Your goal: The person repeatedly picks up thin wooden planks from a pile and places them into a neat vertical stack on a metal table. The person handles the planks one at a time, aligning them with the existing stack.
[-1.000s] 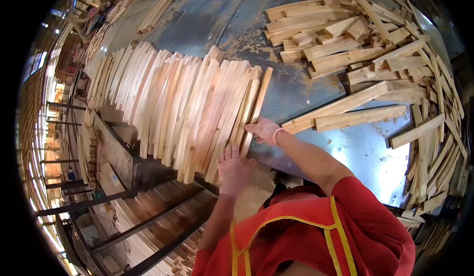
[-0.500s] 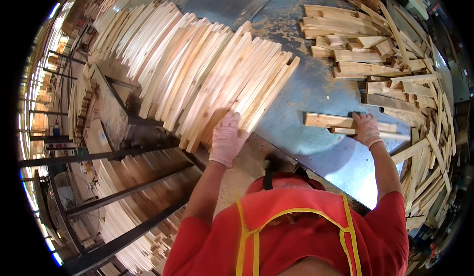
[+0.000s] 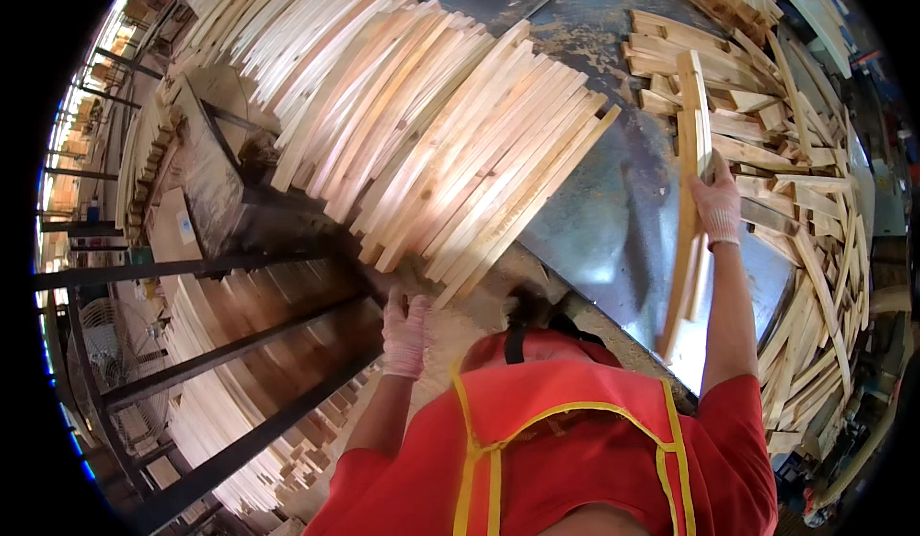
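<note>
My right hand (image 3: 717, 205), in a pale glove, grips wooden strips (image 3: 688, 172) held lengthwise above the right side of the metal table (image 3: 585, 239). At least two pieces show in that grasp, one longer than the other; their near end is blurred. My left hand (image 3: 406, 333), gloved too, is raised off the table's near edge with its fingers apart and nothing in them. Just beyond it lies a long row of wooden strips (image 3: 479, 162), set side by side across the table's left part.
A jumbled heap of wood pieces (image 3: 815, 287) runs along the right side, with shorter blocks (image 3: 690, 52) stacked at the back right. Black metal bars (image 3: 240, 359) stand at the lower left, beside more stacked strips (image 3: 216, 440). A fan (image 3: 110, 349) is further left.
My right hand has lifted the strips off the table and turned them from crosswise to pointing away from me. My left hand has let go of the row and drawn back toward me.
</note>
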Available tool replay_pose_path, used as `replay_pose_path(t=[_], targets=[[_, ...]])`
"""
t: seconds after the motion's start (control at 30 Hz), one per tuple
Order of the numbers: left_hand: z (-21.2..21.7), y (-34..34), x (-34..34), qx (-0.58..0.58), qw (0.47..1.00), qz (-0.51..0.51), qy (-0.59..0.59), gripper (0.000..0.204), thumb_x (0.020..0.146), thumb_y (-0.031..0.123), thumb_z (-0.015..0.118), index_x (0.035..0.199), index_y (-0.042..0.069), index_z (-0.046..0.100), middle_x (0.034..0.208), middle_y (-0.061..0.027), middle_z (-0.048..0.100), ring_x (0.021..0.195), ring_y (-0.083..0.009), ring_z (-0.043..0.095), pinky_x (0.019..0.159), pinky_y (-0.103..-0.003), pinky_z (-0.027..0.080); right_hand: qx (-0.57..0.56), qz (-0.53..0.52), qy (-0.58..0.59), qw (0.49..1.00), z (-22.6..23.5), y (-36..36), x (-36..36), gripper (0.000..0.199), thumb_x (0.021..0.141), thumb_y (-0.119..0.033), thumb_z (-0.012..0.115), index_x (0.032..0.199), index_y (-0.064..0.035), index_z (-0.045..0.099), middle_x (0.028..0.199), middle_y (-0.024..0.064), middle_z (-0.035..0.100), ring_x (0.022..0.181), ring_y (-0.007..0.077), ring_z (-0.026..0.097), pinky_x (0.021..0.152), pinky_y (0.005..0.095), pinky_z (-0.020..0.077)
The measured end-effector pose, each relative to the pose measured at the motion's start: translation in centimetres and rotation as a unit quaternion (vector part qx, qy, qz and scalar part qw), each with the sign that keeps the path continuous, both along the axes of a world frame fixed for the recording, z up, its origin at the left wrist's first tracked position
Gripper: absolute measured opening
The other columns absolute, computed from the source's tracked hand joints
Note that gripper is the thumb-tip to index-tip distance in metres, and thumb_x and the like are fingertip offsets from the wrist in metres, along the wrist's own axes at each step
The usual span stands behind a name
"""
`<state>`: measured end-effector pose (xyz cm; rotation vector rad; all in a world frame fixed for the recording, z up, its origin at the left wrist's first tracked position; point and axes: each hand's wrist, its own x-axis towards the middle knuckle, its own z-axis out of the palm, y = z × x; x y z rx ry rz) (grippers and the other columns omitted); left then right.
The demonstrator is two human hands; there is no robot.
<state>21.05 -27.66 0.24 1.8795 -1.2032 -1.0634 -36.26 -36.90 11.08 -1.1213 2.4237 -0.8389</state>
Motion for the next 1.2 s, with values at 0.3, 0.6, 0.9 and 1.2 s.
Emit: replay_pose_path(t=[0.3, 0.6, 0.9, 1.2], targets=[[-3.0, -1.7, -9.4, 0.232, 0.842, 0.136, 0.467, 0.027, 0.102, 0.04, 0.072, 0.106, 0.014, 0.068, 0.095, -0.0013, 0.067, 0.088, -0.019, 0.061, 0.083, -0.034, 0.053, 0.101, 0.07, -0.237, 0.964, -8.4, -1.7, 15.0, 0.098, 0.092, -0.034, 0.078, 0.164, 0.0025, 0.022, 0.135, 0.0297, 0.067, 0.129, 0.0378, 0.065, 0.102, 0.0429, 0.0555], [11.5, -8.4, -15.3, 0.268, 0.768, -0.468, -0.346, 0.067, 0.097, 0.049, 0.072, 0.147, 0.005, 0.059, 0.136, -0.0179, 0.07, 0.131, -0.0281, 0.063, 0.107, -0.038, 0.051, 0.162, 0.133, -0.262, 0.942, -9.8, -1.1, 13.2, 0.11, 0.087, -0.046, 0.082, 0.166, 0.0017, 0.021, 0.141, 0.0275, 0.065, 0.132, 0.0411, 0.063, 0.11, 0.0419, 0.0489], [0.1, -9.0, -15.5, 0.191, 0.916, -0.27, 0.228, 0.112, 0.079, 0.008, 0.093, 0.166, -0.005, 0.024, 0.156, -0.0166, 0.053, 0.139, -0.0199, 0.052, 0.116, -0.033, 0.043, 0.194, 0.181, -0.237, 0.934, -8.5, -1.1, 12.5, 0.111, 0.089, -0.054, 0.077, 0.165, 0.0043, 0.02, 0.141, 0.0313, 0.063, 0.134, 0.0423, 0.061, 0.111, 0.044, 0.0484], [6.7, -11.6, -20.5, 0.118, 0.821, -0.415, -0.373, 0.101, 0.082, 0.053, 0.077, 0.161, 0.004, 0.037, 0.141, -0.0244, 0.063, 0.128, -0.038, 0.065, 0.108, -0.046, 0.052, 0.18, 0.133, -0.236, 0.946, -8.3, -0.3, 12.8, 0.107, 0.088, -0.051, 0.076, 0.163, 0.0044, 0.024, 0.143, 0.0328, 0.061, 0.136, 0.0444, 0.059, 0.113, 0.0455, 0.0464]])
